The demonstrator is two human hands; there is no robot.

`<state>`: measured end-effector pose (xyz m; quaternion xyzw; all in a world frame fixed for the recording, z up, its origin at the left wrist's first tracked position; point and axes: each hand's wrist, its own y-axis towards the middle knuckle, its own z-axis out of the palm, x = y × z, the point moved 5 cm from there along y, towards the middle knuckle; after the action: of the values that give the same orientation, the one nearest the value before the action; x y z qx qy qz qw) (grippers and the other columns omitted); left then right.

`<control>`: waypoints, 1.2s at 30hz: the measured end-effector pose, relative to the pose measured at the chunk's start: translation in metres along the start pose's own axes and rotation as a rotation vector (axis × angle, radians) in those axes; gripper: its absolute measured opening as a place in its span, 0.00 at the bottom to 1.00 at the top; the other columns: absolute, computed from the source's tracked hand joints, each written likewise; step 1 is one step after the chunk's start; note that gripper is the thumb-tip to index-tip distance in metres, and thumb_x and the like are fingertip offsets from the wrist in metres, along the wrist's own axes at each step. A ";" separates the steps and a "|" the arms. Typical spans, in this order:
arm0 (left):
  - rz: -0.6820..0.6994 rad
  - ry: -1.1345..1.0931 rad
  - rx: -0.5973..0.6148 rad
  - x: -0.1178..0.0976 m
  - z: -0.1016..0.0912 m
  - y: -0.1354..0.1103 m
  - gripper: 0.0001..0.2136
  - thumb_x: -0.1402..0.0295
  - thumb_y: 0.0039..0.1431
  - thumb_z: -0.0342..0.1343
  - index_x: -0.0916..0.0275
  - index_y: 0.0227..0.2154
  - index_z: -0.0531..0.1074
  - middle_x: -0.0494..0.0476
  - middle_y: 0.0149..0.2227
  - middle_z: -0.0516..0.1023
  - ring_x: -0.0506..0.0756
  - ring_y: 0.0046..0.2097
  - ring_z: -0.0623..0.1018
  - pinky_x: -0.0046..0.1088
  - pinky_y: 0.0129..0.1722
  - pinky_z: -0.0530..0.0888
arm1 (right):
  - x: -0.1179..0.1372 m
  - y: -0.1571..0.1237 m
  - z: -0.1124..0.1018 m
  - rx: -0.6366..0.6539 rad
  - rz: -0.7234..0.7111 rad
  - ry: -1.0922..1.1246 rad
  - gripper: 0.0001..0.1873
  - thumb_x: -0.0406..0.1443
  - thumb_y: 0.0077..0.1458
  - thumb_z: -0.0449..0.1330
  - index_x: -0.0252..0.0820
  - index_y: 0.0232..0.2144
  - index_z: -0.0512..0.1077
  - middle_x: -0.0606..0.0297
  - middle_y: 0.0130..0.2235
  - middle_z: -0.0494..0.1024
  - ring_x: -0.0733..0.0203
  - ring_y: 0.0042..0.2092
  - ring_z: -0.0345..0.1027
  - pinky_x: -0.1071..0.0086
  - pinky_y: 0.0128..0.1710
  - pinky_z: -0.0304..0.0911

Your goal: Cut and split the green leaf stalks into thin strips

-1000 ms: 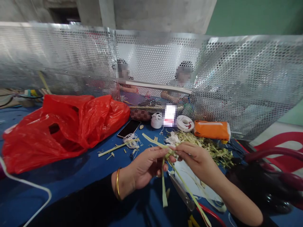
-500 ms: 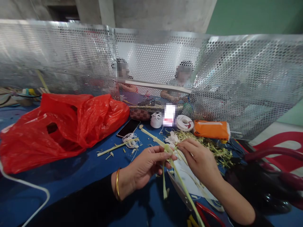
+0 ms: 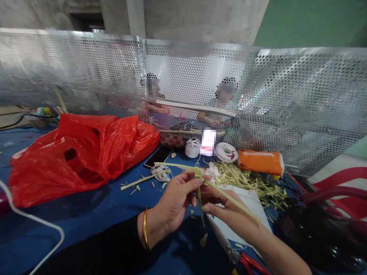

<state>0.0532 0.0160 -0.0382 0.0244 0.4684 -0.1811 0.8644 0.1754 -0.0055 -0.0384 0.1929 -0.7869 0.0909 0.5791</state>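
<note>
My left hand [image 3: 179, 196] is closed, thumb and fingers pinching a small folded knot of pale green plant strips [image 3: 198, 172]. One strip end reaches left over the table, another runs right across my right wrist, and a short end hangs down. My right hand [image 3: 226, 210] is just right of the knot, with thumb and fingers closed at the hanging end; its fingertips are partly hidden. Under my right forearm lie red-handled scissors [image 3: 231, 252] and a white sheet [image 3: 252, 200]. Plant scraps lie on the blue table below.
A red plastic bag [image 3: 86, 160] fills the left. Behind my hands are a dark phone [image 3: 159, 156], white string [image 3: 163, 173], a lit screen [image 3: 208, 141], a white spool [image 3: 227, 152], an orange pack [image 3: 260, 162] and plant trimmings [image 3: 249, 181]. A perforated metal screen [image 3: 186, 72] separates two people.
My right hand has moved down and left, from above the knot to the hanging end. The long strip has swung from pointing down to lying over my right wrist. The view has shifted slightly.
</note>
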 end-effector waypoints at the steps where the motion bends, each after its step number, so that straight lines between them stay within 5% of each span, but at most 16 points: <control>1: -0.005 -0.002 0.008 0.002 0.001 -0.001 0.10 0.69 0.47 0.65 0.65 0.34 0.75 0.58 0.41 0.79 0.47 0.28 0.75 0.16 0.16 0.61 | -0.001 0.000 0.003 -0.046 0.001 -0.012 0.06 0.38 0.52 0.62 0.44 0.32 0.76 0.67 0.31 0.77 0.59 0.36 0.68 0.67 0.39 0.62; 7: -0.032 0.018 -0.024 0.005 0.000 -0.002 0.10 0.69 0.46 0.65 0.66 0.33 0.77 0.60 0.37 0.80 0.46 0.25 0.74 0.16 0.14 0.59 | -0.010 -0.005 0.012 -0.176 0.089 -0.126 0.11 0.42 0.56 0.57 0.44 0.28 0.75 0.67 0.31 0.75 0.59 0.36 0.67 0.67 0.41 0.60; 15: 0.004 0.046 0.010 -0.002 -0.003 0.003 0.13 0.70 0.49 0.64 0.65 0.39 0.76 0.62 0.40 0.79 0.52 0.35 0.79 0.15 0.14 0.59 | 0.000 -0.007 0.019 -0.026 -0.002 -0.114 0.15 0.39 0.54 0.59 0.41 0.18 0.66 0.72 0.21 0.65 0.65 0.27 0.59 0.72 0.30 0.56; 23: -0.012 0.063 0.035 0.001 -0.002 0.003 0.14 0.69 0.49 0.64 0.64 0.41 0.76 0.62 0.40 0.79 0.50 0.32 0.78 0.15 0.15 0.59 | -0.001 -0.010 0.027 0.090 0.065 -0.073 0.13 0.39 0.53 0.60 0.41 0.18 0.70 0.70 0.23 0.69 0.64 0.27 0.62 0.72 0.29 0.60; 26: 0.017 0.097 0.038 -0.001 -0.002 0.004 0.15 0.68 0.49 0.63 0.65 0.42 0.75 0.60 0.35 0.80 0.48 0.27 0.75 0.16 0.15 0.58 | -0.003 -0.006 0.021 -0.024 0.052 -0.002 0.10 0.40 0.52 0.61 0.41 0.22 0.72 0.68 0.25 0.72 0.63 0.29 0.64 0.70 0.31 0.62; 30: 0.024 0.135 0.044 -0.003 -0.002 0.003 0.18 0.70 0.48 0.64 0.65 0.44 0.75 0.54 0.26 0.78 0.47 0.25 0.73 0.17 0.18 0.60 | 0.000 -0.007 -0.002 -0.399 -0.023 0.248 0.11 0.45 0.53 0.60 0.43 0.31 0.71 0.68 0.27 0.73 0.62 0.29 0.66 0.69 0.32 0.64; 33: 0.012 0.167 0.055 -0.003 -0.001 0.001 0.17 0.69 0.47 0.64 0.63 0.43 0.75 0.52 0.25 0.76 0.47 0.26 0.72 0.17 0.20 0.61 | 0.007 -0.015 -0.014 -0.578 -0.084 0.175 0.10 0.43 0.56 0.58 0.44 0.29 0.69 0.70 0.24 0.72 0.63 0.29 0.66 0.70 0.34 0.63; 36: 0.014 0.210 0.024 -0.002 -0.003 0.000 0.16 0.65 0.48 0.64 0.63 0.41 0.76 0.52 0.25 0.75 0.45 0.25 0.71 0.18 0.19 0.58 | 0.013 -0.019 -0.015 -0.607 -0.103 0.030 0.11 0.42 0.58 0.56 0.44 0.27 0.68 0.69 0.24 0.73 0.62 0.29 0.66 0.70 0.34 0.62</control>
<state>0.0503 0.0173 -0.0381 0.0571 0.5539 -0.1771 0.8115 0.1933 -0.0196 -0.0230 0.0491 -0.7586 -0.1750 0.6257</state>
